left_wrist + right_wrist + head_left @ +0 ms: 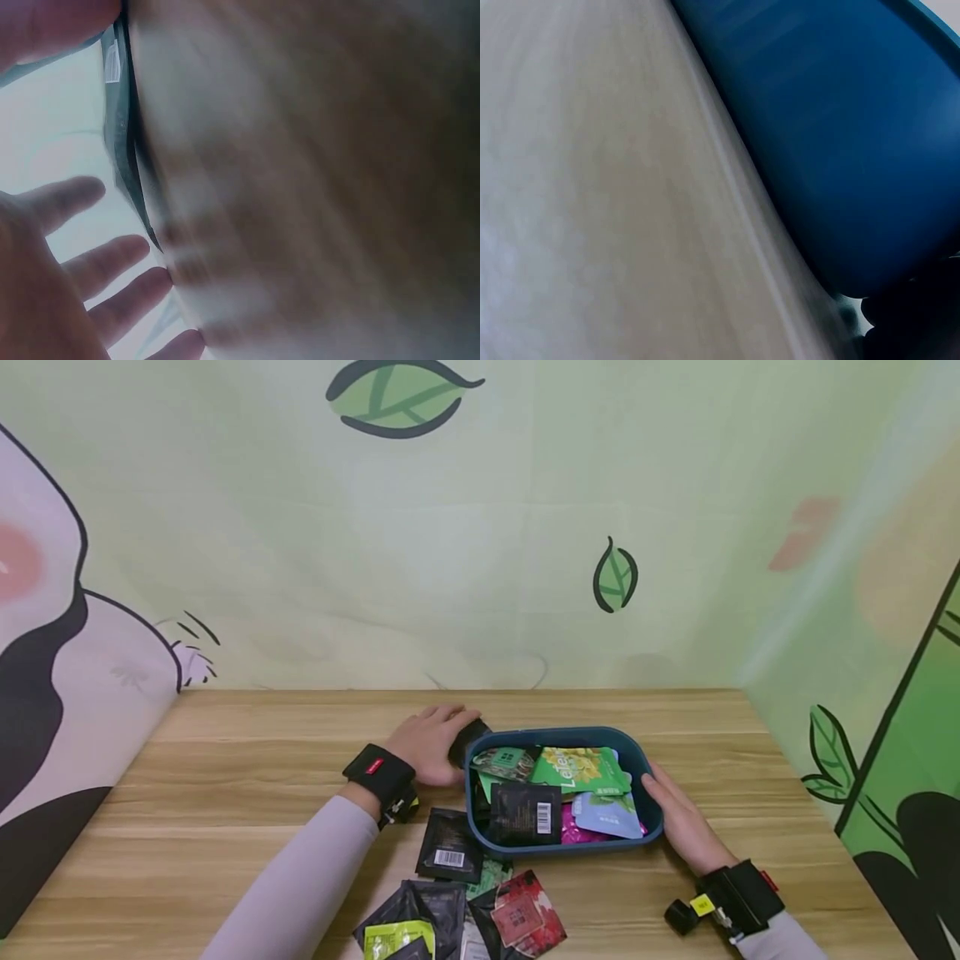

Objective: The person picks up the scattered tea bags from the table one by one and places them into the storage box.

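Observation:
On the wooden table stands a dark blue storage bin [566, 850] full of flat sachets. My right hand [686, 822] holds its right end, thumb at the rim; the other fingers are mostly hidden. In the right wrist view the blue bin [825, 142] fills the right side. My left hand [427, 743] is low at the bin's left end, beside a black sachet [467, 742]. The left wrist view shows spread fingers [112, 277], and the black sachet [120, 127] edge-on behind the thumb. Inside the bin lie a green sachet [573, 768], a black sachet [517, 818] and a light blue sachet [607, 817].
Loose sachets lie in front of the bin: a black one with a barcode [448, 843], a red one [528, 914], a yellow-green one [397, 937] and several more. A pale green printed wall cloth [487, 577] hangs behind the table [247, 760].

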Demonstrator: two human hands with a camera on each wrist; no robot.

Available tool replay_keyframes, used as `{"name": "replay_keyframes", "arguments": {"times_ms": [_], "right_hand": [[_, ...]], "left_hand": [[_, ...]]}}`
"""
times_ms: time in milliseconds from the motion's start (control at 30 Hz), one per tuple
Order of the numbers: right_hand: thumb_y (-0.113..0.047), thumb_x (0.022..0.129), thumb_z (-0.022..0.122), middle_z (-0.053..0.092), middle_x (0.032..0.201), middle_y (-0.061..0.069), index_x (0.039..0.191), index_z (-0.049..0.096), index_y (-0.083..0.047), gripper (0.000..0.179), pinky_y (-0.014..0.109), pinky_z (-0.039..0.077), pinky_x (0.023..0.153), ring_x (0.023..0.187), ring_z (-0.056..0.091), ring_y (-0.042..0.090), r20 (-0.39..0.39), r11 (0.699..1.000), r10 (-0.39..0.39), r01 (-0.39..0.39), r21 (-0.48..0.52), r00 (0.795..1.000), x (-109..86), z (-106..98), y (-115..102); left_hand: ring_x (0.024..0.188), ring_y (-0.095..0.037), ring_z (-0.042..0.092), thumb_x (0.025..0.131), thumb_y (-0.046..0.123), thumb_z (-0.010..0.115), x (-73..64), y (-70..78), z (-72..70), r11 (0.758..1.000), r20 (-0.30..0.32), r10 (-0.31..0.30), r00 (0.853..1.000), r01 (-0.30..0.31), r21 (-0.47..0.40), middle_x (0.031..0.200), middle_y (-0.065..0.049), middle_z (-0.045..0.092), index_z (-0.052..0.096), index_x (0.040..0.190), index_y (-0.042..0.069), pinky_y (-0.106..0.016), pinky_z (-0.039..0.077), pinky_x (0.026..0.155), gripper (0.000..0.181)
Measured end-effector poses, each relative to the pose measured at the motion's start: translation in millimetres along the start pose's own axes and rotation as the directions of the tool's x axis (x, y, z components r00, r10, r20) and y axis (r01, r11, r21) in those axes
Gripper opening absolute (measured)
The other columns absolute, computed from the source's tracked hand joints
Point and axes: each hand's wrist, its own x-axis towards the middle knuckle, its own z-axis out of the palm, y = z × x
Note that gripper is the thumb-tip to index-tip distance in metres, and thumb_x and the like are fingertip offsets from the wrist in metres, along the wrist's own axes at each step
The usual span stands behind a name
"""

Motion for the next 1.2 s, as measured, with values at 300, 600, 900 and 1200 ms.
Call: {"name": "replay_keyframes", "arguments": {"times_ms": [300,600,900,1200], "right_hand": [[-0.049,0.105,0.029,0.005,0.165,0.022,0.16,0.007,0.003,0.079,0.057,0.004,0.117,0.151,0.0,0.037,0.002,1.0,0.021,-0.021,-0.004,1.0,-0.6,0,-1],[-0.05,0.105,0.029,0.004,0.166,0.022,0.16,0.006,0.003,0.079,0.057,0.004,0.117,0.151,0.0,0.038,0.007,1.0,0.03,-0.03,-0.009,1.0,-0.9,0,-2],[-0.052,0.104,0.028,0.004,0.166,0.022,0.16,0.007,0.002,0.08,0.058,0.003,0.117,0.151,-0.001,0.038,0.008,0.999,0.03,-0.03,-0.019,1.0,-0.3,-1,1],[-0.05,0.105,0.028,0.006,0.165,0.022,0.16,0.008,0.002,0.078,0.058,0.004,0.117,0.151,0.001,0.038,0.013,1.0,0.018,-0.017,-0.027,1.0,-0.5,0,1]], "left_hand": [[0.131,-0.034,0.045,0.072,0.061,0.068,5.2,4.6,-1.1,0.995,-0.011,0.092,0.996,-0.091,0.033,0.147,-0.008,0.046,0.05,0.149,0.026,-0.055,0.042,0.098,0.086],[0.12,-0.028,0.05,0.072,0.055,0.071,6.0,8.1,-3.7,0.99,-0.018,0.121,0.993,-0.119,0.08,0.134,-0.006,0.052,0.058,0.14,0.026,-0.044,0.046,0.094,0.075],[0.11,-0.024,0.052,0.073,0.042,0.074,7.5,13.7,-8.3,0.992,0.018,0.07,0.997,-0.072,0.103,0.127,-0.005,0.053,0.06,0.136,0.026,-0.038,0.047,0.089,0.067],[0.093,-0.019,0.054,0.08,0.036,0.07,5.8,3.8,-1.1,1.0,0.018,0.01,1.0,-0.01,0.005,0.111,-0.005,0.055,0.063,0.121,0.025,-0.035,0.047,0.079,0.043]]}}
